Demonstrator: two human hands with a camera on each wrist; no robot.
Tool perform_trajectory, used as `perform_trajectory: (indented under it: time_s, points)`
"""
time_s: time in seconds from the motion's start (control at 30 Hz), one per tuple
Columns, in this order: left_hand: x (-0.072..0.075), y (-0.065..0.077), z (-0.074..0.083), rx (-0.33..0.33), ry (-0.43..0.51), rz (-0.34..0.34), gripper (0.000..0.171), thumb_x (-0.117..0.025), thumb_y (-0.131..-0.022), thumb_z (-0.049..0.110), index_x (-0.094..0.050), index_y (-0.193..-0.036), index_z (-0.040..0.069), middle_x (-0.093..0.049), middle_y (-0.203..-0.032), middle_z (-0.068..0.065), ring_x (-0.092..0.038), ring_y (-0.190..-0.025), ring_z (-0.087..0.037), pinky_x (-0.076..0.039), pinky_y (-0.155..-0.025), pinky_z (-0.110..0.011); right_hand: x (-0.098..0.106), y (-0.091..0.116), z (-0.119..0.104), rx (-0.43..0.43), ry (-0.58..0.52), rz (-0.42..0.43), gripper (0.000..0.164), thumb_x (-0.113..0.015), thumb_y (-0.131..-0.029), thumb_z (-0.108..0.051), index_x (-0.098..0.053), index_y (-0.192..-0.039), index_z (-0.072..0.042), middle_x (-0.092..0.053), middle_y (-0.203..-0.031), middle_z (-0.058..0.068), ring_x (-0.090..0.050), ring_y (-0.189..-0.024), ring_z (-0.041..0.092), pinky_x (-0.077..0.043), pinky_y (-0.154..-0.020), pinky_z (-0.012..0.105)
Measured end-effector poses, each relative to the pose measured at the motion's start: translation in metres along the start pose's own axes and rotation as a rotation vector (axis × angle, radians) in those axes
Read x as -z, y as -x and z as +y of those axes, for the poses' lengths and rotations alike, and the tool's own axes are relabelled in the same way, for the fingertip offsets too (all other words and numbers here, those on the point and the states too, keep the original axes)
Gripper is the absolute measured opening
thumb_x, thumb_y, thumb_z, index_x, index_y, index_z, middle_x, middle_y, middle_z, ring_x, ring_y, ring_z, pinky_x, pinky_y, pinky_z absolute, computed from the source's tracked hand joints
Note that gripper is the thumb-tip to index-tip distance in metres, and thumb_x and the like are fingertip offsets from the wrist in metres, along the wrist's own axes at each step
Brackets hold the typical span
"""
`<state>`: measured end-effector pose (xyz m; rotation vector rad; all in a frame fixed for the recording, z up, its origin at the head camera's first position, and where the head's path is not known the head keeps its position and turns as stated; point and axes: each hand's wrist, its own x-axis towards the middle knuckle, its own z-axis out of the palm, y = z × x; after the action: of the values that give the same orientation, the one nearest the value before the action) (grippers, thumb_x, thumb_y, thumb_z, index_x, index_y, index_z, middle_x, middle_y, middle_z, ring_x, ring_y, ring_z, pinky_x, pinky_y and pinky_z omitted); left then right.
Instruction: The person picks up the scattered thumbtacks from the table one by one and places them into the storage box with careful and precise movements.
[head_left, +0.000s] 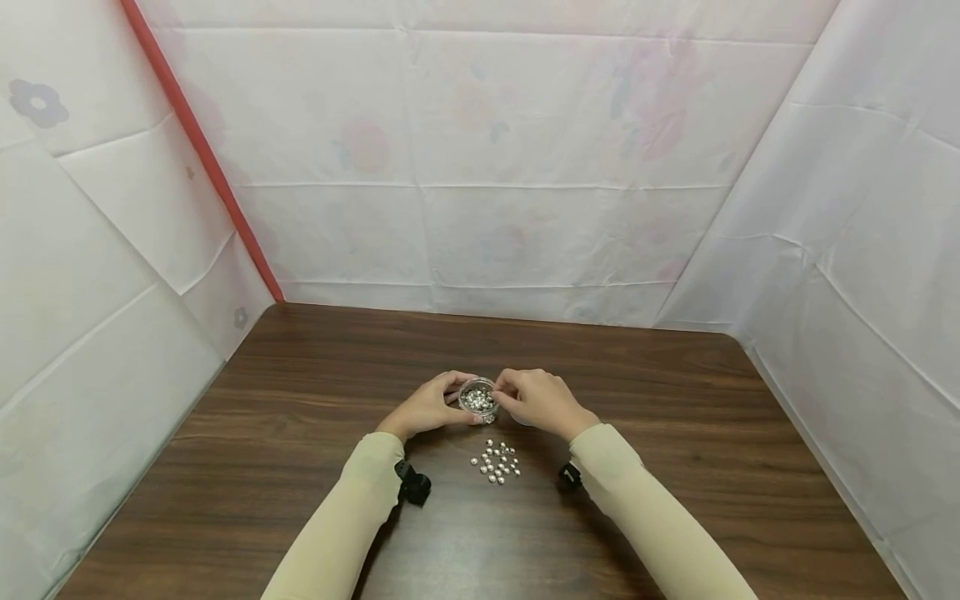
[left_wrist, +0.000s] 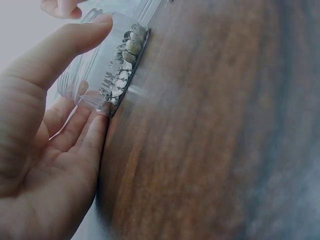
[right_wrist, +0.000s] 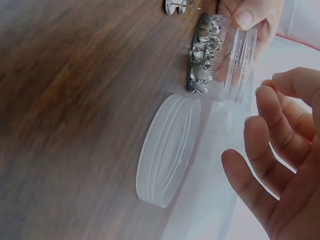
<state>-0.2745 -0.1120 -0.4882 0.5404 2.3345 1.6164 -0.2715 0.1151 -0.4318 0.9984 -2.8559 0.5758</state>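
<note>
A clear round jar [right_wrist: 235,75] stands upright on the table, its bottom layered with silver thumbtacks [head_left: 477,401]. My left hand [head_left: 430,406] grips the jar from the left, thumb on the near side and fingers round the far side. Over the jar's right rim is my right hand [head_left: 542,400]. Its thumb and index fingertips meet, while the other fingers are loosely bent in the right wrist view; I cannot tell whether a tack is between the tips. Several loose thumbtacks [head_left: 502,466] lie in a cluster in front of the jar.
A translucent round lid [right_wrist: 170,150] rests on the table beside the jar, mostly hidden under the right hand in the head view. The dark wood table [head_left: 300,383] is bordered by white patterned sheeting [head_left: 480,233] at the back and sides.
</note>
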Motion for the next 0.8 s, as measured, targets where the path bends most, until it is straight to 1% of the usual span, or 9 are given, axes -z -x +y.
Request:
perform_trajectory:
  time_s: [0.1,0.23,0.37,0.57,0.6,0.63,0.73,0.8]
  points:
    - [0.000,0.001,0.001,0.000,-0.002,0.000,0.067,-0.082,-0.070,0.031,-0.051,-0.128,0.020,-0.048,-0.130,-0.006,-0.043,-0.122,-0.019,-0.040,-0.105,-0.044,0.003,0.005,0.000,0.012,0.009,0.007,0.009,-0.058,-0.092,-0.034,-0.064,-0.093,-0.027,-0.064,-0.079,-0.016,-0.051,-0.060,-0.004,-0.049,-0.050,0.022]
    - [0.000,0.001,0.002,-0.003,-0.004,0.003,0.067,-0.082,-0.070,0.030,-0.050,-0.127,0.021,-0.049,-0.128,-0.004,-0.044,-0.121,-0.017,-0.041,-0.104,-0.042,0.005,0.011,0.000,0.019,0.001,0.016,0.008,-0.058,-0.092,-0.034,-0.064,-0.092,-0.028,-0.061,-0.074,-0.017,-0.050,-0.057,-0.003,-0.046,-0.046,0.022]
    - [-0.001,0.000,-0.001,0.000,-0.012,0.010,0.066,-0.083,-0.069,0.030,-0.051,-0.127,0.022,-0.049,-0.126,-0.001,-0.045,-0.119,-0.014,-0.043,-0.103,-0.039,0.005,0.014,-0.001,0.024,-0.008,0.015,0.006,-0.060,-0.091,-0.033,-0.064,-0.091,-0.029,-0.059,-0.072,-0.018,-0.049,-0.056,-0.002,-0.045,-0.045,0.022]
    - [-0.001,-0.001,-0.003,0.000,-0.004,0.005,0.067,-0.083,-0.069,0.030,-0.051,-0.127,0.021,-0.049,-0.127,-0.003,-0.046,-0.119,-0.015,-0.045,-0.101,-0.039,0.002,0.021,-0.001,0.047,0.009,0.001,0.005,-0.061,-0.090,-0.034,-0.064,-0.090,-0.030,-0.056,-0.070,-0.019,-0.048,-0.055,-0.002,-0.045,-0.046,0.022]
    - [-0.001,0.000,-0.002,0.000,-0.003,0.005,0.067,-0.083,-0.069,0.030,-0.051,-0.127,0.021,-0.049,-0.127,-0.003,-0.046,-0.118,-0.015,-0.045,-0.101,-0.038,0.002,0.022,-0.001,0.050,0.006,-0.003,0.005,-0.061,-0.090,-0.034,-0.064,-0.090,-0.030,-0.056,-0.069,-0.019,-0.048,-0.056,-0.001,-0.045,-0.046,0.022]
    - [-0.001,0.001,0.001,0.003,0.005,0.000,0.067,-0.082,-0.070,0.028,-0.050,-0.128,0.020,-0.049,-0.128,-0.005,-0.046,-0.119,-0.016,-0.045,-0.101,-0.038,0.002,0.024,-0.001,0.055,0.000,-0.008,0.005,-0.061,-0.090,-0.033,-0.064,-0.090,-0.029,-0.055,-0.069,-0.019,-0.048,-0.056,-0.001,-0.045,-0.046,0.022]
    - [-0.001,0.001,0.002,0.002,0.010,0.000,0.067,-0.083,-0.070,0.026,-0.051,-0.128,0.019,-0.050,-0.127,-0.005,-0.046,-0.119,-0.016,-0.044,-0.101,-0.038,0.000,0.028,0.000,0.070,-0.024,-0.039,0.005,-0.062,-0.089,-0.031,-0.065,-0.089,-0.027,-0.055,-0.069,-0.018,-0.049,-0.058,-0.001,-0.046,-0.048,0.021]
    - [-0.001,0.002,0.004,0.001,0.019,-0.003,0.068,-0.082,-0.070,0.024,-0.050,-0.129,0.017,-0.050,-0.128,-0.007,-0.045,-0.121,-0.018,-0.043,-0.102,-0.040,-0.001,0.031,0.001,0.083,-0.039,-0.064,0.005,-0.062,-0.090,-0.031,-0.064,-0.090,-0.026,-0.055,-0.070,-0.017,-0.050,-0.059,-0.001,-0.047,-0.050,0.021]
